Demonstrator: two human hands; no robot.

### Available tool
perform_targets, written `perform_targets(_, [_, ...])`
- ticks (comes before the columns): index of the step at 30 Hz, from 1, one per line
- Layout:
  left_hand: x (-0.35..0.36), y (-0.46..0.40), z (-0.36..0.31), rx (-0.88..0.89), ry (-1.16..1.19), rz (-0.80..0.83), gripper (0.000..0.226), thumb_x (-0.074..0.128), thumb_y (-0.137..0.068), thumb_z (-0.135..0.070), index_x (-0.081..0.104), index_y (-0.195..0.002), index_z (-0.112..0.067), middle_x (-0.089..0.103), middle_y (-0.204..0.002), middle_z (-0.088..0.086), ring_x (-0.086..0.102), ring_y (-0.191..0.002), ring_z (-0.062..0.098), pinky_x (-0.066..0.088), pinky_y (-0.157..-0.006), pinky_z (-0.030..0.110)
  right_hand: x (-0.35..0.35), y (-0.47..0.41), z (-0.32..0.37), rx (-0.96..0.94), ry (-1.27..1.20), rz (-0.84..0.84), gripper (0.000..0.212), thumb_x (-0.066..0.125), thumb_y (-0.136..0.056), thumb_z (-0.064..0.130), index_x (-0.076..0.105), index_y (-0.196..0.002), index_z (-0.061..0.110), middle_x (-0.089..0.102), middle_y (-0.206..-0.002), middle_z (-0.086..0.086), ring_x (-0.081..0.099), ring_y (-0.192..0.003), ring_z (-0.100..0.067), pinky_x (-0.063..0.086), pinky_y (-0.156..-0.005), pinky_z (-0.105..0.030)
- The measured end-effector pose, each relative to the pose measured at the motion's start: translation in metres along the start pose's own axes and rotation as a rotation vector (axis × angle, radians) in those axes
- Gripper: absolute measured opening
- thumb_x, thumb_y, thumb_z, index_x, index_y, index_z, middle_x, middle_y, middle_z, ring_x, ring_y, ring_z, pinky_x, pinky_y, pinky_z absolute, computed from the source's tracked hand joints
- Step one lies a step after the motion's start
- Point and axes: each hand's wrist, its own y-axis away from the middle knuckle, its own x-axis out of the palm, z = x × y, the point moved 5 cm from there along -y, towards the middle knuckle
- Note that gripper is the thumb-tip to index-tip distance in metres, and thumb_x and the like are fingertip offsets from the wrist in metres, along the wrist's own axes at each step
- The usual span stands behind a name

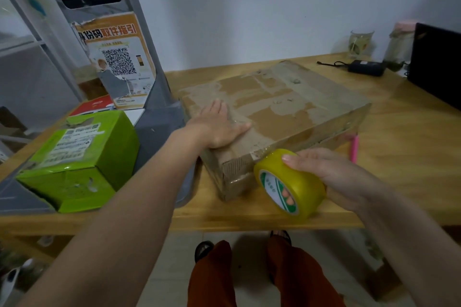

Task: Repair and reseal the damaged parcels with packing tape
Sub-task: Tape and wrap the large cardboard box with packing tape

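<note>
While the cardboard parcel (287, 104) is pressed flat on the desk (404, 147) by the open left hand (219, 124), a yellow tape roll (290, 183) is gripped by the right hand (331, 174).

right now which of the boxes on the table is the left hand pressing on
The flat brown cardboard parcel: the left hand lies flat on its top. The green box farther left goes untouched.
</note>
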Motion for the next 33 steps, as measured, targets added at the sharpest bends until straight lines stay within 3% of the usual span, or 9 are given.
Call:
perform_targets(3, [0.003,0.004,-0.019,-0.013,0.011,-0.046,0.084,0.013,-0.097,-0.065,-0.009,-0.154,-0.008,-0.016,-0.162,0.012,-0.014,-0.15,0.025,-0.004,-0.122,0.039,0.001,0.001,-0.005,0.007,-0.046,-0.008,0.054,0.062,-0.077,0.038,0.063,-0.108,-0.006,0.068,-0.098,-0.031,0.06,-0.1,-0.052,0.058,-0.07,-0.037])
perform_targets(8, [0.021,0.042,-0.047,0.336,-0.046,-0.154,0.06,0.018,-0.102,-0.054,0.0,-0.156,-0.032,-0.007,-0.164,-0.007,-0.009,-0.15,0.011,-0.004,-0.121,0.032,0.006,0.001,-0.01,-0.009,-0.109,0.04,0.053,0.064,-0.078,0.035,0.063,-0.11,-0.008,0.067,-0.098,-0.032,0.064,-0.083,-0.039,0.057,-0.071,-0.036])
perform_targets(13, [0.018,0.052,-0.038,0.271,0.097,-0.306,0.062,0.034,-0.097,-0.061,0.021,-0.153,-0.039,0.014,-0.162,-0.013,0.009,-0.149,0.008,0.003,-0.12,0.034,-0.003,-0.003,-0.023,0.001,-0.195,-0.048,0.052,0.061,-0.083,0.044,0.066,-0.115,0.004,0.068,-0.112,-0.018,0.064,-0.106,-0.034,0.051,-0.092,-0.044])
perform_targets(18, [0.022,0.048,-0.008,0.113,0.291,-0.202,0.09,0.049,-0.073,-0.083,0.019,-0.15,-0.048,0.003,-0.164,-0.008,-0.007,-0.15,0.015,0.003,-0.118,0.058,-0.032,-0.011,-0.044,0.106,-0.482,-0.542,0.039,0.062,-0.091,0.027,0.056,-0.116,-0.001,0.062,-0.109,-0.02,0.061,-0.079,-0.024,0.047,-0.059,-0.029])
perform_targets(22, [0.025,0.051,0.0,0.281,0.331,-0.097,0.104,0.051,-0.055,-0.074,0.017,-0.15,-0.049,-0.001,-0.162,-0.018,-0.016,-0.148,0.014,0.008,-0.12,0.051,-0.018,-0.019,-0.034,0.2,-0.653,-0.546,0.02,0.056,-0.095,0.023,0.052,-0.084,0.007,0.052,-0.082,-0.009,0.052,-0.068,-0.02,0.043,-0.055,-0.03])
perform_targets(24, [0.028,0.051,0.004,0.308,0.319,-0.09,0.105,0.068,-0.059,-0.067,0.018,-0.15,-0.049,-0.007,-0.161,-0.018,-0.018,-0.147,0.014,0.007,-0.119,0.051,-0.016,-0.024,-0.025,0.188,-0.714,-0.593,0.015,0.057,-0.094,0.021,0.05,-0.088,0.009,0.049,-0.079,-0.008,0.05,-0.065,-0.019,0.041,-0.053,-0.03])
perform_targets(26, [0.03,0.053,0.006,0.222,0.442,-0.189,0.093,0.081,-0.068,-0.052,0.03,-0.146,-0.05,-0.015,-0.161,-0.011,-0.018,-0.147,0.017,0.006,-0.12,0.052,-0.015,-0.028,-0.022,0.205,-0.734,-0.605,0.016,0.057,-0.093,0.021,0.047,-0.092,0.008,0.046,-0.078,-0.008,0.048,-0.062,-0.019,0.041,-0.047,-0.028])
perform_targets(29, [0.034,0.053,0.005,0.138,0.567,-0.33,0.078,0.081,-0.072,-0.045,0.041,-0.14,-0.05,-0.022,-0.161,-0.001,-0.022,-0.147,0.021,0.003,-0.121,0.053,-0.01,-0.03,-0.025,0.246,-0.727,-0.542,0.019,0.055,-0.094,0.019,0.046,-0.081,0.008,0.047,-0.073,-0.008,0.047,-0.059,-0.019,0.037,-0.033,-0.016])
perform_targets(33, [0.038,0.054,0.011,0.096,0.558,-0.363,0.072,0.075,-0.076,-0.052,0.042,-0.139,-0.05,-0.009,-0.164,-0.001,0.004,-0.15,0.028,0.02,-0.119,0.052,-0.012,-0.036,-0.034,0.254,-0.659,-0.498,0.02,0.055,-0.093,0.016,0.05,-0.075,0.01,0.052,-0.072,-0.007,0.049,-0.061,-0.017,0.039,-0.038,-0.016])
